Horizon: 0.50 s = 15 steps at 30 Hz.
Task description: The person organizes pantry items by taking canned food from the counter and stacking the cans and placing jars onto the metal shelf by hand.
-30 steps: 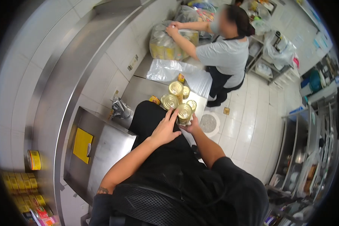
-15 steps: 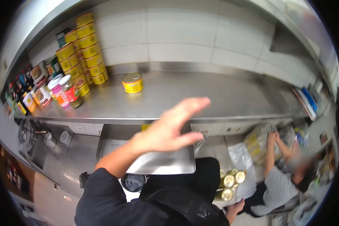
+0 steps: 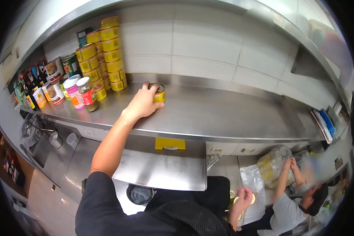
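My left hand [image 3: 143, 103] is closed around a short yellow can [image 3: 159, 94] that stands on the steel shelf [image 3: 220, 112]. Its fingers reach over the can's top and hide part of it. At the lower right, my right hand [image 3: 244, 198] hangs over gold-topped cans [image 3: 252, 199], its fingers curled; what it holds, if anything, is too small to make out. Left of the yellow can, tall stacks of yellow cans [image 3: 113, 55] rise against the wall, with a red-labelled jar [image 3: 87, 94] in front.
Below the shelf are a steel surface [image 3: 161, 167] and a dark bin [image 3: 139, 193]. Bottles [image 3: 29, 88] line the shelf's left end, folders [image 3: 324, 122] its right. A co-worker [image 3: 289, 208] handles a plastic bag of cans [image 3: 273, 165] at the lower right.
The view has swung from the gold-topped cans to the shelf. My left hand has left those cans, reached up and closed on the yellow can. My right hand has risen, its fingers now curled.
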Motion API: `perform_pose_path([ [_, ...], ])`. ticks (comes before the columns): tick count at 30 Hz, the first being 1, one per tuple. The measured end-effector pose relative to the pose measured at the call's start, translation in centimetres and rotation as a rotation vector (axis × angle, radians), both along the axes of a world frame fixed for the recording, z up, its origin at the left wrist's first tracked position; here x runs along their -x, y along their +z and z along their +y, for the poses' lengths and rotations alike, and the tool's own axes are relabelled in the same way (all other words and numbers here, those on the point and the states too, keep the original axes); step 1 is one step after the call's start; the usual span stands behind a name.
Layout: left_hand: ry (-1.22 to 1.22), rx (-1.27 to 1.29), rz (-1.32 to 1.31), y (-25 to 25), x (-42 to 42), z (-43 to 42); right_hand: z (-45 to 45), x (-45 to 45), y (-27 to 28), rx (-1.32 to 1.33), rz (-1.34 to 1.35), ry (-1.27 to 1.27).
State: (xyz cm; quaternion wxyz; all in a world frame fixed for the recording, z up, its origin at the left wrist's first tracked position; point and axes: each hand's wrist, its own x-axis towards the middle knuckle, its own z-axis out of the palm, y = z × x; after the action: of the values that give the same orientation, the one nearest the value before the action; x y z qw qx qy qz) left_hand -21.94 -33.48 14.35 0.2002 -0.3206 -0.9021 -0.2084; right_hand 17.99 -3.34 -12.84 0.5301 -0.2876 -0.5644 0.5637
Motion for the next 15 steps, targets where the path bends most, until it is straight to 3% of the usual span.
perform_pose_path([
  [2, -0.014, 0.049, -0.089, 2.1, -3.8, 1.0, -4.2, 2.1, 3.1, 0.106, -0.010, 0.172],
  [4, -0.159, -0.039, -0.041, 1.3, -8.2, 2.6, -5.9, 3.0, 2.9, -0.029, -0.004, 0.403],
  [8, -0.737, -0.273, 0.103, -3.7, -17.0, 6.3, -7.9, 1.8, 8.2, -0.337, -0.141, 0.503],
  [10, -1.085, -0.273, -0.163, -6.8, -20.5, 9.0, -7.2, 0.9, 9.5, -0.621, -0.048, 0.404],
  [12, -1.261, -0.042, -0.377, -9.8, -22.3, 11.9, -6.5, -0.4, 9.6, -0.706, -0.087, 0.479],
  [15, -1.298, 0.036, -0.541, -14.6, -23.4, 14.1, -6.6, -1.9, 6.5, -0.416, -0.224, 0.481],
])
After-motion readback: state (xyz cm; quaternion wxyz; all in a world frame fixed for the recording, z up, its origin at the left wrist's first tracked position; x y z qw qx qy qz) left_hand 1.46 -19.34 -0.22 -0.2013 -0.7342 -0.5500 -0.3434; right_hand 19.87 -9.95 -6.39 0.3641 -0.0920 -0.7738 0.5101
